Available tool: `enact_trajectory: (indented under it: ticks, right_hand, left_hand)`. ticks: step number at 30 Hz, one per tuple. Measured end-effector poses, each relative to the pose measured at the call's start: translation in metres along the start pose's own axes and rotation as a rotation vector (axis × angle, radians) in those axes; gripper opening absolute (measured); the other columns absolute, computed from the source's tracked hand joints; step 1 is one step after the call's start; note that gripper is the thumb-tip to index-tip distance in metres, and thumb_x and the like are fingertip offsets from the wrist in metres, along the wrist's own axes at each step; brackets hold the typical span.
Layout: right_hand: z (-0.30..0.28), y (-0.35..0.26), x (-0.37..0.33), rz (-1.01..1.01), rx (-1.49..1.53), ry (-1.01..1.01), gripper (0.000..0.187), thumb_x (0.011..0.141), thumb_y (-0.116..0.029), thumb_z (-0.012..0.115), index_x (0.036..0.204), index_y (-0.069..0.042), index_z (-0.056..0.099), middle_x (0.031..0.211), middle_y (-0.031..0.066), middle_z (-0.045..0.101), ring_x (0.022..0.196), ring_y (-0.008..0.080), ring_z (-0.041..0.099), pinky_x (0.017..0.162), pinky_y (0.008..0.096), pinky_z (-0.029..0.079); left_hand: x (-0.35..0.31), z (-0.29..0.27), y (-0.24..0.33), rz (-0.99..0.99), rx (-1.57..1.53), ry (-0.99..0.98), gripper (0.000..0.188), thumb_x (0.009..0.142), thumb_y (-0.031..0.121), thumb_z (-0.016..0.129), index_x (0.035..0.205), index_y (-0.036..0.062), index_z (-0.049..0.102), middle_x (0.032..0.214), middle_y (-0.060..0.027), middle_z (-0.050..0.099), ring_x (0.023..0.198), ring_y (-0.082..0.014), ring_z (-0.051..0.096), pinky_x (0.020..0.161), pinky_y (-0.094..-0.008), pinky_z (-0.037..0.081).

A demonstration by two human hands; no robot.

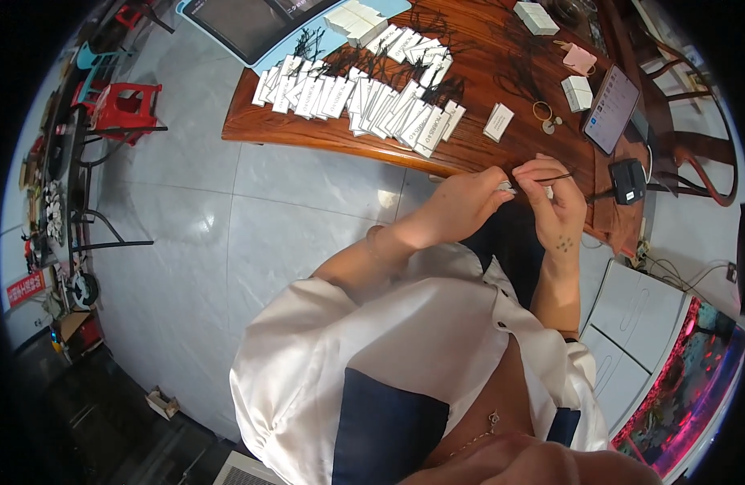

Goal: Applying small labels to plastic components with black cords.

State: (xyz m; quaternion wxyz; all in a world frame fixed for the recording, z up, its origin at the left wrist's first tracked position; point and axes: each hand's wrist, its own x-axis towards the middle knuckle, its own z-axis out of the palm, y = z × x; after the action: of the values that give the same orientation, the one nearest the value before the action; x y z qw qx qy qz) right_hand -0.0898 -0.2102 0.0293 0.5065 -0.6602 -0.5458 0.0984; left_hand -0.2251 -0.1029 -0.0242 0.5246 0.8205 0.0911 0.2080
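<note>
Both my hands are close together at the table's near edge. My left hand (468, 204) is closed in a pinch on a small white tag (506, 187), of which only an edge shows between the fingers. My right hand (557, 202) pinches a thin black cord (557, 177) that sticks out past its fingers. Just beyond my hands lies a small stack of white tags (498, 122). To its left, overlapping rows of white hang tags (380, 105) with black strings spread along the table. A tangle of loose black cords (524, 74) lies farther back.
On the wooden table (477, 69) are a light-blue board (284, 50), white tag stacks (578, 94), a gold ring (542, 111), a pink tag (579, 59), a lit-screen tablet (612, 109) and a black device (628, 181). White drawers (639, 307) stand at right, a red stool (126, 111) at left.
</note>
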Motion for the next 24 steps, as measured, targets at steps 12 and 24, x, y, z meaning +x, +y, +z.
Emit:
enact_trajectory:
  ticks: [12,24]
  right_hand:
    - [0.003,-0.011,-0.002,-0.089,-0.192,-0.090,0.011,0.076,-0.011,0.070,0.086,-0.006,0.070,0.114,0.0107,0.058,0.104,0.0286,0.054,0.095,0.0396,0.040]
    - [-0.002,-0.016,-0.008,-0.029,-0.057,0.194,0.017,0.071,0.003,0.072,0.087,-0.002,0.067,0.085,0.0091,0.062,0.082,0.0202,0.060,0.069,0.0295,0.048]
  left_hand:
    - [0.004,-0.013,0.014,0.047,-0.457,0.077,0.021,0.085,-0.003,0.059,0.103,0.0011,0.048,0.108,-0.0145,0.059,0.095,-0.0209,0.061,0.076,-0.0293,0.051]
    - [0.006,-0.019,0.016,0.193,-0.255,0.150,0.014,0.086,-0.004,0.057,0.099,-0.0010,0.059,0.105,-0.0130,0.061,0.092,-0.0162,0.061,0.079,-0.0266,0.051]
